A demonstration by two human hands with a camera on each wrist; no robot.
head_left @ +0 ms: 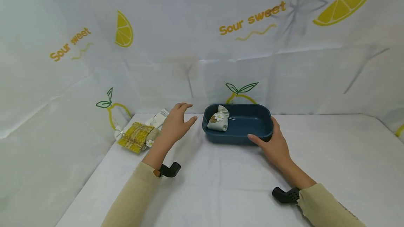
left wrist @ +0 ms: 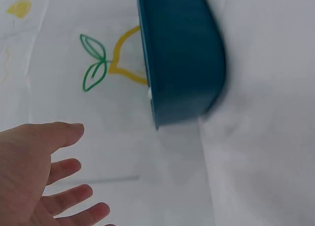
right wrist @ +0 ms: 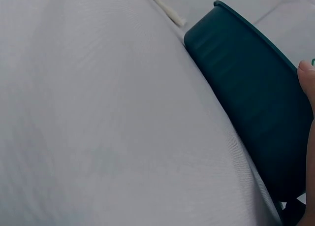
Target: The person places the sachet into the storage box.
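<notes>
A dark blue rectangular storage box (head_left: 230, 138) stands at the back of the table. Inside its left end sits a small pale drawstring pouch (head_left: 217, 124) with a white flower on it. My right hand (head_left: 275, 147) grips the box's right end, thumb at the front rim and fingers round the side. That thumb shows beside the box wall (right wrist: 251, 93) in the right wrist view. Left of the box, my left hand (head_left: 175, 124) is held up with nothing in it. Its fingers are spread apart in the left wrist view, close to the box (left wrist: 184, 53).
Beyond my left forearm, a yellow patterned pouch (head_left: 134, 137), a greyish pouch (head_left: 153, 135) with a flower and a white printed packet (head_left: 160, 117) lie bunched together at the table's left edge. A white lemon-print cloth (head_left: 202, 38) hangs right behind the table.
</notes>
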